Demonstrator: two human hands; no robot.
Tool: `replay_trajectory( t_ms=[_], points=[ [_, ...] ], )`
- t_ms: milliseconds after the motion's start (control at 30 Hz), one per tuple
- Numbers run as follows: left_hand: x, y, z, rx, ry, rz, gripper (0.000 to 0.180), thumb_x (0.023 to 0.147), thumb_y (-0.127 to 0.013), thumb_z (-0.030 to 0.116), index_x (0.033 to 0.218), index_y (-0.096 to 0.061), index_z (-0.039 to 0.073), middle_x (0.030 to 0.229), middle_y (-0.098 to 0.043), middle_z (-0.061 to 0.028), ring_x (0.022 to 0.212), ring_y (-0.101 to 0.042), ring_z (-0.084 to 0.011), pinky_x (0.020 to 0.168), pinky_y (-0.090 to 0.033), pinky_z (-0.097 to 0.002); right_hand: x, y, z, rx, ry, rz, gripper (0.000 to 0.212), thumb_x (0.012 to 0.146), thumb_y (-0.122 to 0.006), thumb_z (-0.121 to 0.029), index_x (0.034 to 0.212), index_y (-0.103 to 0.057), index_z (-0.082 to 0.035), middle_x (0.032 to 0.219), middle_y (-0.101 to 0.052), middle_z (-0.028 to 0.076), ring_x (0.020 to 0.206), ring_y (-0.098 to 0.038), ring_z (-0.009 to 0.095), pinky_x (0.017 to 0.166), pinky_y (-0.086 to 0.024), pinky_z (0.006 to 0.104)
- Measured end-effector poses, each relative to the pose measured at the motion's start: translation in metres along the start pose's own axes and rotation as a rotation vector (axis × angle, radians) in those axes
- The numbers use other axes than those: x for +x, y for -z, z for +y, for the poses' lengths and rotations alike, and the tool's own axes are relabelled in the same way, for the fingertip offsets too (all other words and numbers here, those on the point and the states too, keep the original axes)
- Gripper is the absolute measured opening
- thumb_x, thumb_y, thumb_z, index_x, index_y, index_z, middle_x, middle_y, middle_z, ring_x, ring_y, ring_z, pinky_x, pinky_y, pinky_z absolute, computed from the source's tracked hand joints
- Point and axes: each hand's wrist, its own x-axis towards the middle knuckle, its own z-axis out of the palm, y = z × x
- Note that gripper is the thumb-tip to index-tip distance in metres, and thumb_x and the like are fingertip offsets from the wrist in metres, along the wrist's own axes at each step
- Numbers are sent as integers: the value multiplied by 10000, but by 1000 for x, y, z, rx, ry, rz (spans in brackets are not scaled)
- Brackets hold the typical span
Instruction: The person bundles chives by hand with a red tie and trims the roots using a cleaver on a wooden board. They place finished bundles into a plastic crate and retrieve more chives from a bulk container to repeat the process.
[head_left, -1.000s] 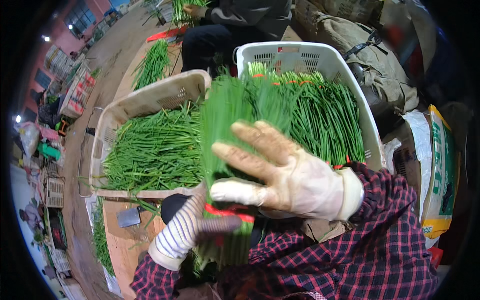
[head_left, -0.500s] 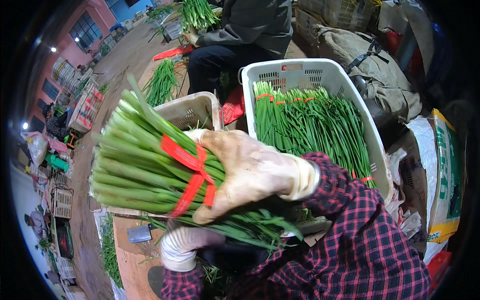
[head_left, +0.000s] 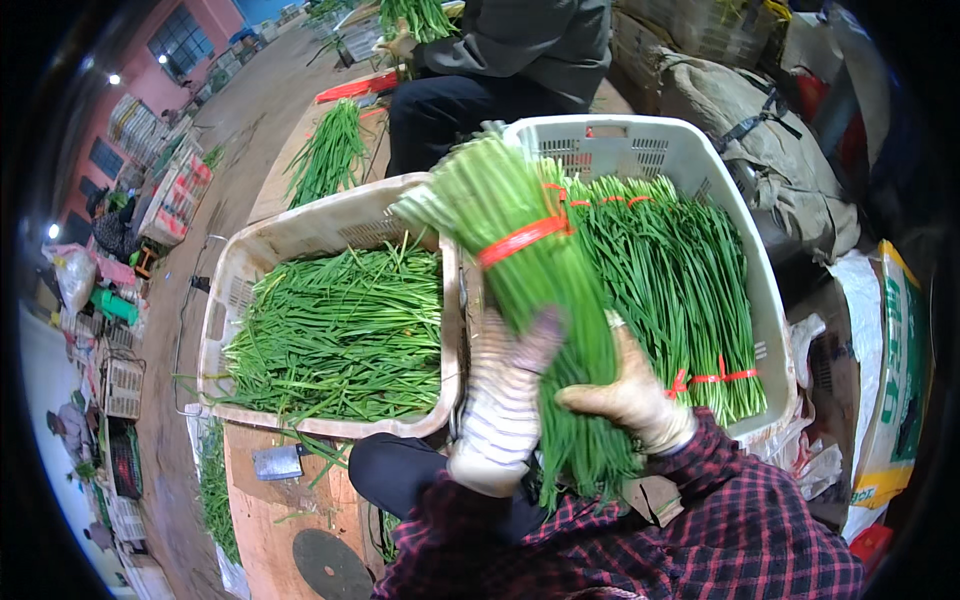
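Observation:
A thick bunch of garlic chives point(head_left: 570, 290), bound near its pale cut ends by a red band point(head_left: 522, 240), slants up and leftward before me. My left hand point(head_left: 503, 395), in a striped white glove, is closed on the bunch's left side. Across from it, the cream-gloved fingers of my right hand point(head_left: 630, 395) grip the leafy lower part; some fingers are hidden behind the leaves. The bunch overlaps the near left edge of a white plastic crate point(head_left: 745, 270), where several red-banded bunches point(head_left: 650, 270) lie packed. Loose chives point(head_left: 340, 335) fill another crate point(head_left: 215, 350) to my left.
On a wooden board point(head_left: 262, 515) at lower left lies a cleaver point(head_left: 277, 462) near a dark round patch. Another person point(head_left: 520, 60) sits beyond the crates, holding chives. Loose chives point(head_left: 330, 150) lie beside them. Sacks point(head_left: 750, 150) stand along the right.
The bunch has swung from the left to between the crates, its cut ends now pointing up and away. My left hand has come up onto it, and my right hand has moved lower along the leaves.

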Motion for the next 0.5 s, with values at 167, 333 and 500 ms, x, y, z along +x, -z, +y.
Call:
replay_trajectory(
  t_ms=[167,333,500],
  points=[
    [-18,8,-40,217,185,-11,957,776,-782,195,1500,-168,69,1523,-231,-150,1413,-209,-301,1132,-218,-408,22,75,-9,-225,-69,258,699,693,-744,-8,1326,-446,-19,1075,-640,52,934,-610,151,835,-501,288],
    [-67,69,-9,378,94,-70,639,840,-639,19,1413,-356,43,1360,-471,-124,1268,-456,-268,1034,-397,-376,116,173,38,-508,33,451,889,628,-796,-63,1393,-352,25,1104,-646,128,993,-610,193,900,-470,276],
    [-145,93,46,-120,167,359,634,882,-624,218,1419,-347,25,1325,-511,-140,1244,-496,-291,1026,-408,-455,208,173,77,-558,-94,529,923,649,-787,-174,1432,-320,-25,1146,-634,194,1072,-612,269,949,-461,322]
  ],
)
